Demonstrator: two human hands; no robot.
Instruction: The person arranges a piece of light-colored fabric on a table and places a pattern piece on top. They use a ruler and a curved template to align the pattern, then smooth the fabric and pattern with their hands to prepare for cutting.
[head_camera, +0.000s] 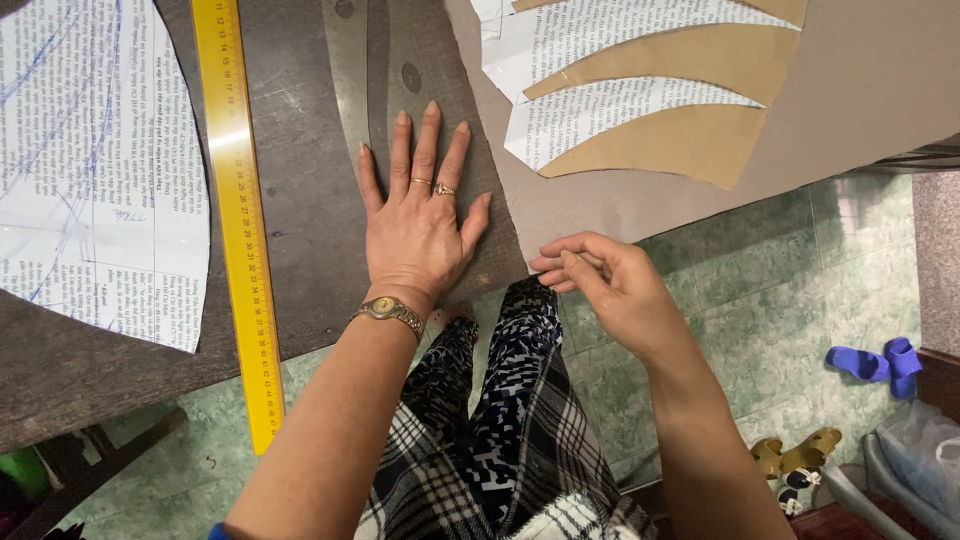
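Cardboard (640, 205), a big brown sheet, lies over the right part of the dark table (300, 150), its near edge hanging past the table's edge. The right hand (605, 285) pinches that near corner between thumb and curled fingers. Just left of it the left hand (420, 225) lies flat on the table, fingers spread and holding nothing, with rings and a gold watch on it. Its fingertips touch a grey curved ruler (352, 70) that runs away to the far edge.

No container on the table holds anything. Newsprint pattern pieces (600, 110) lie on the far part of the sheet, curved brown strips showing between them. A long yellow ruler (240, 220) crosses the table left of the hands, its near end sticking out over the green tiled floor. Further left lies a large newsprint pattern (100, 170) with blue lines. On the floor to the right are blue sandals (875, 362).
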